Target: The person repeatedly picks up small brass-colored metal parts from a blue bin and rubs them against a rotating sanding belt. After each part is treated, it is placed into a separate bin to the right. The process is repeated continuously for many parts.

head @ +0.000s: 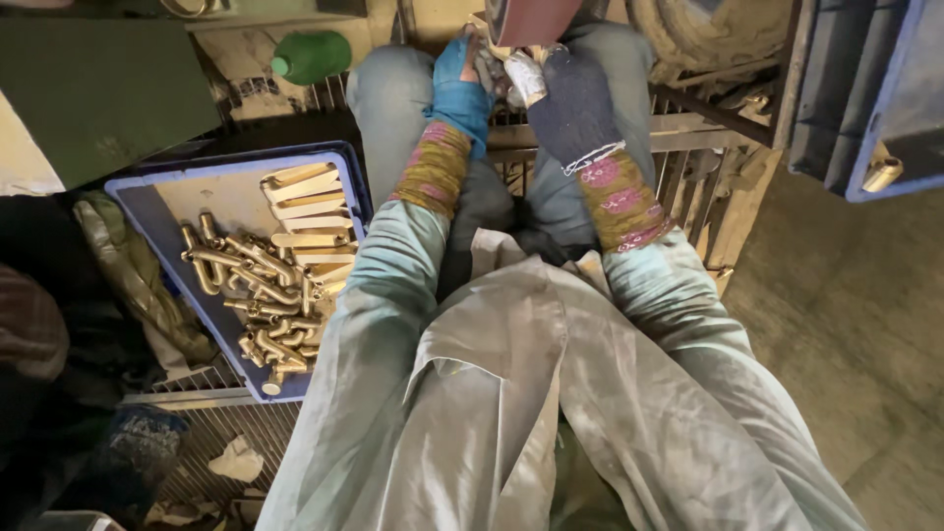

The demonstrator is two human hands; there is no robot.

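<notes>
Both hands are meeting at the top of the view, and together they are pinching a small pale metal piece [524, 77] between them. The left hand [460, 84], in a blue glove, is closing its grip on the left side of the piece, and the right hand [575, 103], in a dark glove, is closing its grip on it from the right. The piece is being held up against a reddish-brown band [531, 20] that is standing just above the hands; only the lower part of the band is showing. Both wrists are wearing patterned knitted cuffs, and pale blue-grey sleeves are running down from them toward the camera. Under the hands, the person's knees in grey trousers are resting over a frame of wooden slats [688, 128]. To the left of the left arm, a blue tray [147, 197] is lying, and it is holding many brass fittings [265, 285], some bent like pipes and some flat and stacked. A green bottle [313, 54] is lying beyond the tray. At the right edge, a blue crate [865, 108] is standing, well apart from the hands.
</notes>
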